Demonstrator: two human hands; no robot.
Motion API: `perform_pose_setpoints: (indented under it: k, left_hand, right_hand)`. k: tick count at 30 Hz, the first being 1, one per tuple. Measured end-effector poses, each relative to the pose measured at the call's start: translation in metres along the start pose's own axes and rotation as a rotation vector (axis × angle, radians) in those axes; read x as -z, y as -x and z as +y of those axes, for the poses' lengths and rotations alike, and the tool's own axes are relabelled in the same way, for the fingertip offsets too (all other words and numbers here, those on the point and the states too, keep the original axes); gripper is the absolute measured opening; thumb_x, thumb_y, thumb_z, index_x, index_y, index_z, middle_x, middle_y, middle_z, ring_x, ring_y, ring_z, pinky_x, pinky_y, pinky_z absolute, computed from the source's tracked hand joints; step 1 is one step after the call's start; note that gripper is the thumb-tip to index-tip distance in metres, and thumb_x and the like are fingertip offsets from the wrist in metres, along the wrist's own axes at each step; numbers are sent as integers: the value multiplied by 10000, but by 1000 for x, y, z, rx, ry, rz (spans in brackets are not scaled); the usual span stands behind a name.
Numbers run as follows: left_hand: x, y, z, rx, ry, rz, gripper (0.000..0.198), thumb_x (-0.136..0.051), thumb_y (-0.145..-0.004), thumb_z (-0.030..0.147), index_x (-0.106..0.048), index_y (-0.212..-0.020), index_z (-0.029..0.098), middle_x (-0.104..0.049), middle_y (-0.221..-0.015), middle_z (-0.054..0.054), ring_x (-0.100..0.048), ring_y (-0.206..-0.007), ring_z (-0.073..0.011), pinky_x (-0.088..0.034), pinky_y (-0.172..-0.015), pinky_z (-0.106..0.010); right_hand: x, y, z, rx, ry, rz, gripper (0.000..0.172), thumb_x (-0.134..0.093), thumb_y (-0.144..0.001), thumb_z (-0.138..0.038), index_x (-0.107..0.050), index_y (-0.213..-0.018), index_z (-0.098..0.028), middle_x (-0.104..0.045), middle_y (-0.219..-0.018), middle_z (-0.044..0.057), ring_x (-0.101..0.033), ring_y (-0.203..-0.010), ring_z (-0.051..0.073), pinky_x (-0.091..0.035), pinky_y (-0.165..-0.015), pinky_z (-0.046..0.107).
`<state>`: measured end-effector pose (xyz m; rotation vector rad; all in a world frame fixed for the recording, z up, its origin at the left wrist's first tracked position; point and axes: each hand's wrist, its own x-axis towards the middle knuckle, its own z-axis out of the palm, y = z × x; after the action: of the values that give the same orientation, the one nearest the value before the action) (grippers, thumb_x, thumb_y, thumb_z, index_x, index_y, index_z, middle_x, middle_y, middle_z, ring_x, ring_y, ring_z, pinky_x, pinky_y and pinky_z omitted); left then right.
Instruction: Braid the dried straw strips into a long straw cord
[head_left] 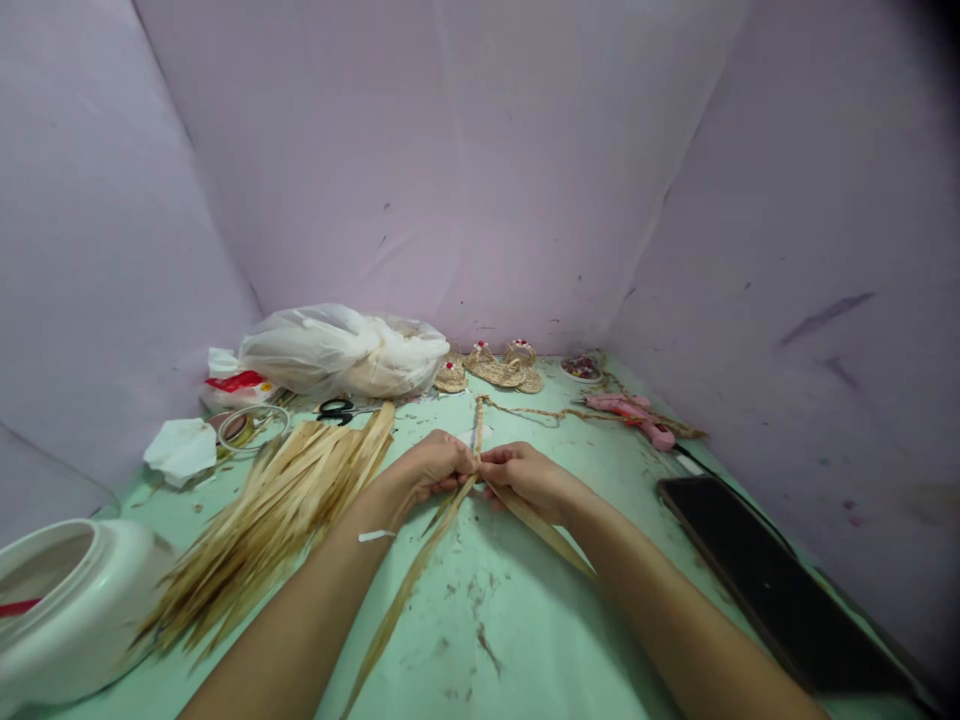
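My left hand [429, 468] and my right hand [525, 478] meet at the middle of the green table [525, 640], both pinched on a plait of dry straw strips [478, 425]. The braided part rises away from my fingers toward the back. Loose strip ends [409, 590] trail from the pinch toward me, one to the left and one to the right under my right wrist. A bundle of flat straw strips [277, 510] lies just left of my left forearm.
A white jar [67, 600] stands at the near left. Crumpled tissue [181, 450], tape rings [251, 427], scissors [337, 409] and a plastic bag [345, 350] lie at the back left. Small woven straw pieces [495, 366], a pink glue gun [630, 412] and a dark phone [757, 570] are on the right.
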<state>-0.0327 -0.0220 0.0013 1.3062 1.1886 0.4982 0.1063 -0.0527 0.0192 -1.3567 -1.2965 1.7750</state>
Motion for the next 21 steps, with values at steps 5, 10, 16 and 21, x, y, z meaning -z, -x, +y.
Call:
perform_pose_setpoints:
  k: [5,10,16,21]
  left_hand:
    - [0,0,-1,13,-31,44,60,-504,-492,184,-476,-514,135,-375,-380,51,-265,-323,-35,-133,-350,-184]
    - [-2,1,2,5,-79,51,31,-480,-501,148,-501,-511,127,-372,-360,43,-262,-312,-44,-136,-348,-195]
    - [-1,5,6,33,-90,36,43,-477,-512,155,-475,-476,132,-336,-334,50,-238,-309,-38,-126,-352,-190]
    - [1,6,6,5,-19,21,73,-468,-487,155,-413,-440,145,-336,-356,45,-252,-321,-38,-127,-353,-186]
  right_hand:
    - [10,-5,7,57,-29,-105,74,-605,-598,-173,-553,-583,-123,-422,-483,-43,-288,-419,35,-182,-397,191]
    - [10,-18,19,123,116,111,155,-627,-598,-236,-536,-533,-128,-361,-395,-62,-239,-381,34,-141,-391,208]
    - [13,-11,17,136,-54,-53,189,-674,-569,-273,-603,-609,-103,-545,-545,-3,-361,-436,35,-208,-405,187]
    - [16,-6,17,163,-139,-161,306,-747,-478,-230,-634,-735,-108,-624,-663,25,-522,-610,87,-360,-573,196]
